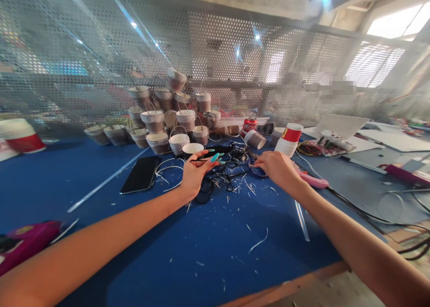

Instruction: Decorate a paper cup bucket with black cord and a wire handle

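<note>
Purple tool: at the near left edge, beside the forearm [32, 240].
Scraps: pale slivers [258, 242] strewn over the blue table [188, 271].
Phone: lies flat, dark screen up [140, 175].
Left hand: thumb and forefinger closed on a thin dark strand [199, 160], the other fingers loosely spread [194, 175].
Right hand: fingertips bunched together at the cord; what is between them is too small to tell [277, 167].
Cord: black, tangled on the table between and below the hands [205, 195].
Pink tool: right of the right hand, its cable trailing off [314, 181].
Plain cup: upright just beyond the left hand; no handle shows, pale inside, nothing seen in it [193, 148].
Handled cups: many, piled beyond; several have thin looped handles, such as this one [185, 120]. Their depths are hidden.
Progress: those look finished; the plain cup and the tipped cup [255, 139] show no handle, so probably less far along.
Paper cups: nested upside down, beyond the right hand [288, 142].
Can: red, upright behind the tipped cup; contents hidden [249, 125].
</note>
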Motion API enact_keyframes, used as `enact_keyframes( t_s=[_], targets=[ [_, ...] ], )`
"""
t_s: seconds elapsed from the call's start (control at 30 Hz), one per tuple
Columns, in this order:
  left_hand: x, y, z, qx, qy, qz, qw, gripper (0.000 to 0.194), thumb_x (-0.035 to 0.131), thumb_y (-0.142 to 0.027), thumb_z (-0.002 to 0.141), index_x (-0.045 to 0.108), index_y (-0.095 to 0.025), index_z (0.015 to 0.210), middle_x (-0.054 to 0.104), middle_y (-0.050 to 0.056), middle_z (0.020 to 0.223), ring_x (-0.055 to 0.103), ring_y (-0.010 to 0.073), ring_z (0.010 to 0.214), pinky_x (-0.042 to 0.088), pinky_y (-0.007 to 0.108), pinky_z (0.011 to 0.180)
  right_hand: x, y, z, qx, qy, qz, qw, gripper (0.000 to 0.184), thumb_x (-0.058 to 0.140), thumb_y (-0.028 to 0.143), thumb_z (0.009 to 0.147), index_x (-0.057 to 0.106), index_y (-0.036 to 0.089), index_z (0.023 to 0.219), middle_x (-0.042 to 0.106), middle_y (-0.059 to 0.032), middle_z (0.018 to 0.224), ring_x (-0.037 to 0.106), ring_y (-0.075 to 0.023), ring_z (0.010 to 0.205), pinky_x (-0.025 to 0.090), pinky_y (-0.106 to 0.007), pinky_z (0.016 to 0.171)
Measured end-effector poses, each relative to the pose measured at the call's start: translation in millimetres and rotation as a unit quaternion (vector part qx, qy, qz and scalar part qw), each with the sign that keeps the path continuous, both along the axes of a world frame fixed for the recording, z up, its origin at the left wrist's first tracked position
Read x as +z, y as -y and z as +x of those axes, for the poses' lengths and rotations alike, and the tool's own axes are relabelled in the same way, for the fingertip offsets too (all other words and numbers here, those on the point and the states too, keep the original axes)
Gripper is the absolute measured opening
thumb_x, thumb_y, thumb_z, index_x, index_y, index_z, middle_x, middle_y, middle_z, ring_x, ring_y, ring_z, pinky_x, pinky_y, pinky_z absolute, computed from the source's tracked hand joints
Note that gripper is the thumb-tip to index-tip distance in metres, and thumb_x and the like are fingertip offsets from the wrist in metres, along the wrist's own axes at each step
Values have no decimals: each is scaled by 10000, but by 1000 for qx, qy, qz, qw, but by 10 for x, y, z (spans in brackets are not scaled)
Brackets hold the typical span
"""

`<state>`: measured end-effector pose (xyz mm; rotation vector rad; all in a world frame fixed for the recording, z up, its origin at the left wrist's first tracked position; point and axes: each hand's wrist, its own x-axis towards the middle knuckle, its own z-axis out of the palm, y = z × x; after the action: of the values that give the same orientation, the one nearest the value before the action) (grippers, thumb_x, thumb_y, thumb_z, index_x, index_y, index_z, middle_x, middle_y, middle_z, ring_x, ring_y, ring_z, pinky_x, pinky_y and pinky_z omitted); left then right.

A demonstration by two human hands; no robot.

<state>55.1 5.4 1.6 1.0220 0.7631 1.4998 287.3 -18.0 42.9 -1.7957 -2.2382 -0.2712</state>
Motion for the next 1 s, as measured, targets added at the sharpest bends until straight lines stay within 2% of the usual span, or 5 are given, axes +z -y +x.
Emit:
enact_keyframes(
  t_s=[0.17,0.4,0.53,0.77,1.0],
  targets=[
    [16,9,9,-15,17,-5,1000,535,803,-213,575,560,-127,1043,720,16,705,682,125,643,544,232,704,-28,17,-41,-13,1,43,999,145,600,236,795,702,165,719,687,-71,753,603,-197,740,367,-280,588],
    [25,19,7,-16,16,-18,1000,470,784,-194,608,569,-128,1021,718,17,705,682,128,639,551,250,732,-81,6,-57,32,-44,102,993,180,635,232,771,627,181,599,641,-62,660,557,-214,799,393,-278,594],
    [23,12,8,-9,27,-23,999,359,760,-166,639,576,-117,944,722,33,722,682,125,634,553,251,752,-92,3,-64,93,-56,90,990,117,578,200,817,675,176,757,687,-54,807,586,-200,861,435,-286,719],
    [31,19,14,-22,28,-16,999,337,753,-165,652,584,-116,939,725,49,767,686,126,672,551,256,788,-127,-19,-74,124,-47,51,990,226,517,188,846,677,180,1006,678,-81,1054,589,-213,1021,439,-316,842],
    [38,35,21,-24,-3,-21,999,362,756,-162,645,589,-131,965,726,37,742,687,138,667,554,268,769,-148,-13,-79,66,-51,37,996,233,491,152,814,715,210,790,710,-52,774,641,-174,742,433,-262,657]
  ],
)
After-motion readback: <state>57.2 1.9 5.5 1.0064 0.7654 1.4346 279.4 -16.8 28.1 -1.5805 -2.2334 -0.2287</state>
